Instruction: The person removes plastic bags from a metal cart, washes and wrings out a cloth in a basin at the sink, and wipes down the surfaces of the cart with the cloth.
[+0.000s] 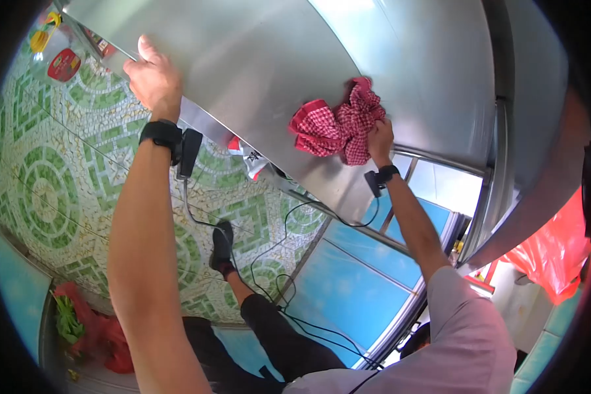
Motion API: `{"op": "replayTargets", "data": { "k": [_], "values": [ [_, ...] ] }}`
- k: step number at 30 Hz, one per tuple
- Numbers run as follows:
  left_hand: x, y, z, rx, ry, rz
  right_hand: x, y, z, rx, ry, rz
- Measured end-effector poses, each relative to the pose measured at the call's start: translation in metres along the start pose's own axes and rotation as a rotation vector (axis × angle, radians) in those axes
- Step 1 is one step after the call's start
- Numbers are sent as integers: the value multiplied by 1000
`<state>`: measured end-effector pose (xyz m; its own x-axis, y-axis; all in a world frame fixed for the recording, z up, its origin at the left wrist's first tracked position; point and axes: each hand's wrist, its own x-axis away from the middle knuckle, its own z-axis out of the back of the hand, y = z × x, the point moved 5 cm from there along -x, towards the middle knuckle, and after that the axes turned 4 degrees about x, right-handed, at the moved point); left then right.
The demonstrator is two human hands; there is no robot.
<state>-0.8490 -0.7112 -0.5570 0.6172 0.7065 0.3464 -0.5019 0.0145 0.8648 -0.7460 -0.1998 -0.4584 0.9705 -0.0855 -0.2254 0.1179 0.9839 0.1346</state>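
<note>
A red and white checked cloth [338,125] lies bunched on a smooth metal surface [243,59]. My right hand [380,140] grips the cloth's right end, its fingers closed on the fabric and partly hidden by it. At the upper left, my left hand [154,82] rests at the edge of the metal surface, with the thumb pointing up and the other fingers curled over the edge. Each wrist wears a black band with a small device, and a cable runs from it.
Below the metal edge is a green and white patterned floor [46,190]. A red-labelled container [64,64] stands at the upper left. Black cables [289,302] hang near my legs. Red plastic bags are at the lower left [115,341] and right [551,253].
</note>
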Motion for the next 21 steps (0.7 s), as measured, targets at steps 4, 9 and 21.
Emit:
{"op": "replayTargets", "data": {
  "k": [4,9,21],
  "values": [
    [1,16,5,-21,27,76,11,109,-28,633,-649,-141],
    [0,10,1,60,-22,79,-60,9,-61,-172,-168,-597],
    [3,13,5,-27,-22,37,-88,-131,-3,-81,-9,355]
  ]
}}
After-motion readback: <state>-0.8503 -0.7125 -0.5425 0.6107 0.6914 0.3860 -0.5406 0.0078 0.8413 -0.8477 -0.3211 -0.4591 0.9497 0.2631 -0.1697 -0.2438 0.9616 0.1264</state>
